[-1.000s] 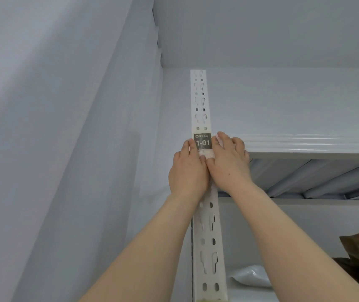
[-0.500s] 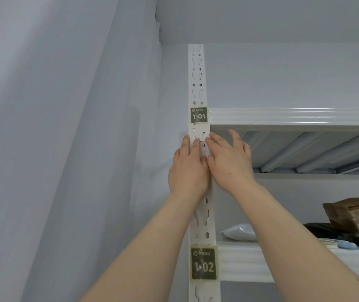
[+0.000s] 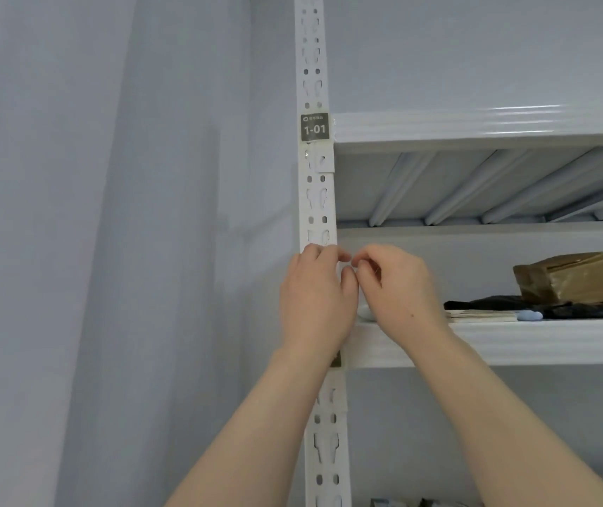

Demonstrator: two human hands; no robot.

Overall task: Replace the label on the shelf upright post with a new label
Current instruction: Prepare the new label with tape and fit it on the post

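The white slotted upright post (image 3: 316,199) runs from top to bottom of the view. High on it, level with the upper shelf, sticks a dark label reading 1-01 (image 3: 315,127). My left hand (image 3: 314,301) lies in front of the post well below that label, with its fingers curled. My right hand (image 3: 396,287) is just to its right, also curled, and the fingertips of both hands meet. I see nothing between them. A sliver of a second dark label (image 3: 335,358) shows behind my left wrist.
The upper shelf (image 3: 475,128) and the lower shelf (image 3: 530,342) reach out to the right of the post. On the lower shelf lie a brown taped parcel (image 3: 567,276), a black bag (image 3: 504,304) and a small blue object (image 3: 529,315). A grey wall stands to the left.
Both hands have come off the post below the 1-01 label and dropped lower. Their fingers, flat before, are now curled. The view has tilted down, so the 1-02 label is now covered.
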